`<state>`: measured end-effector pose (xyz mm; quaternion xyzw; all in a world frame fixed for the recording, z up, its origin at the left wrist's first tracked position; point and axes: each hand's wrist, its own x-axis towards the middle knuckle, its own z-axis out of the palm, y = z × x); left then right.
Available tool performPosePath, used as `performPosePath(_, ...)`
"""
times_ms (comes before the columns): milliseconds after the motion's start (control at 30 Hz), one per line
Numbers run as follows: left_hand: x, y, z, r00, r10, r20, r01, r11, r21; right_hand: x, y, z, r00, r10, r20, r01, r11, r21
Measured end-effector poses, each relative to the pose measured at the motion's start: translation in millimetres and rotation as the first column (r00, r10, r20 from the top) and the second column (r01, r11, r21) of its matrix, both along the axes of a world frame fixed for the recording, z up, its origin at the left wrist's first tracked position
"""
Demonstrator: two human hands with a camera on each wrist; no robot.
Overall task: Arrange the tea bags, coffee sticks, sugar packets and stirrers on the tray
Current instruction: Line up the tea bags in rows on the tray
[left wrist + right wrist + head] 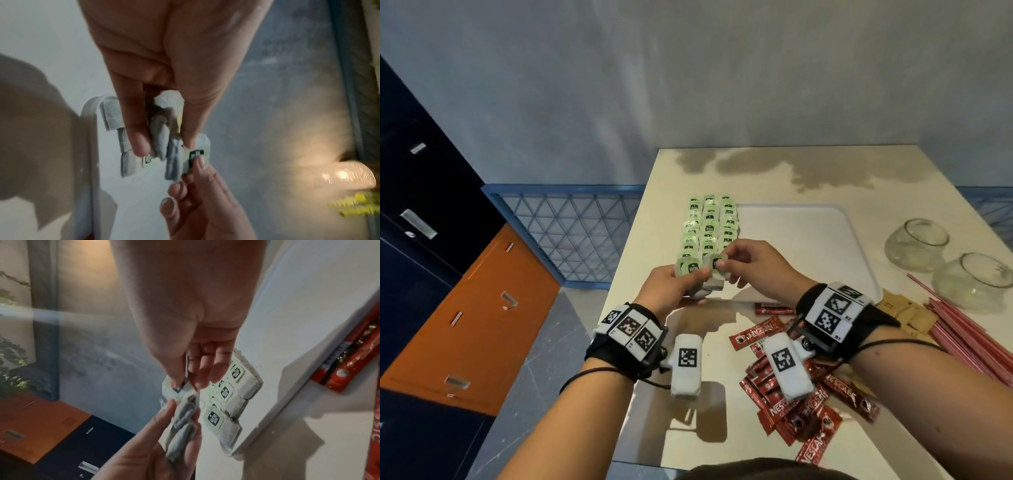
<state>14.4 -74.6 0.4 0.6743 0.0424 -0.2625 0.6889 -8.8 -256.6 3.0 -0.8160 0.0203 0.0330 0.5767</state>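
Head view: left hand (671, 291) gripping small stack of tea bags (697, 279) above tray (808, 240) near edge; right hand (751, 262) pinching top tea bag's green tag (719, 263); arranged rows of tea bags (709, 226) just beyond.

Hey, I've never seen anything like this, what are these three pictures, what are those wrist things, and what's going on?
No machine here: a person wears three cameras. One picture looks down from the head; two look along each wrist, from the marker-covered black wristbands.

On the pale table lies a white tray with rows of green-tagged tea bags. Nearby lie red coffee sticks, pink stirrers, brown packets and two glass bowls.

The left hand grips a small bunch of tea bags; the right hand pinches one tea bag's tag.
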Motion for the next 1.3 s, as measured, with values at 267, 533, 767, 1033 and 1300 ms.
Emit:
performPosePath(267,24,23,0,0.986,0.154,-0.056,-0.154,0.988,0.001,13,-14,-24,0.986,-0.134,-0.1,0.128,0.99,-0.065)
performPosePath(533,41,46,-13,0.985,0.166,0.039,-0.169,0.982,0.088,29,1,-47,0.985,-0.126,-0.122,0.078,0.938,-0.337)
performPosePath(767,51,50,-19,0.98,0.199,0.03,-0.201,0.973,0.11,47,13,-47,0.984,-0.167,-0.06,0.138,0.933,-0.334)
performPosePath(1033,52,45,-21,0.984,0.179,0.029,-0.181,0.976,0.12,56,12,-54,0.982,-0.178,-0.067,0.143,0.925,-0.353)
performPosePath(1300,34,14,-11,0.994,0.086,0.068,-0.091,0.992,0.084,38,9,-25,0.988,-0.156,0.02,0.156,0.986,-0.05)
